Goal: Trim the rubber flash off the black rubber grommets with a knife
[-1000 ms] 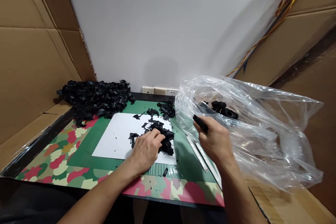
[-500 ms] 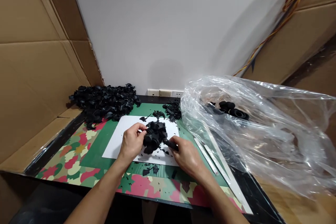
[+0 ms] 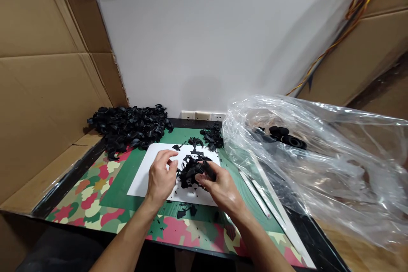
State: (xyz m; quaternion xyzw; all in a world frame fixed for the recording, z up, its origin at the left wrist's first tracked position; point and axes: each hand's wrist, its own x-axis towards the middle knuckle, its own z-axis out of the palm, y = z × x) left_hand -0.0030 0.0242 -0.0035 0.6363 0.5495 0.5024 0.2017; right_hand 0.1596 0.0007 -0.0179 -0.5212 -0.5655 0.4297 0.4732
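Note:
Over a white sheet (image 3: 147, 169) on a green cutting mat (image 3: 123, 175), both my hands meet at a clump of black rubber parts (image 3: 190, 170). My left hand (image 3: 162, 177) has its thumb and fingers curled in a loose pinch at the clump's left side; what it holds is too small to name. My right hand (image 3: 219, 187) is closed on a black ribbed rubber part (image 3: 204, 169) at the clump's right. Small black scraps lie scattered on the sheet and the mat.
A big heap of black rubber trimmings (image 3: 129, 124) sits at the back left. A clear plastic bag (image 3: 318, 157) with black round parts (image 3: 285, 136) fills the right side. White strips (image 3: 258, 191) lie beside the mat. Cardboard walls (image 3: 47, 93) stand left and right.
My right hand came from the bag's mouth to the white sheet with a black part. My left hand lifted the clump, then lowered it and loosened its fingers.

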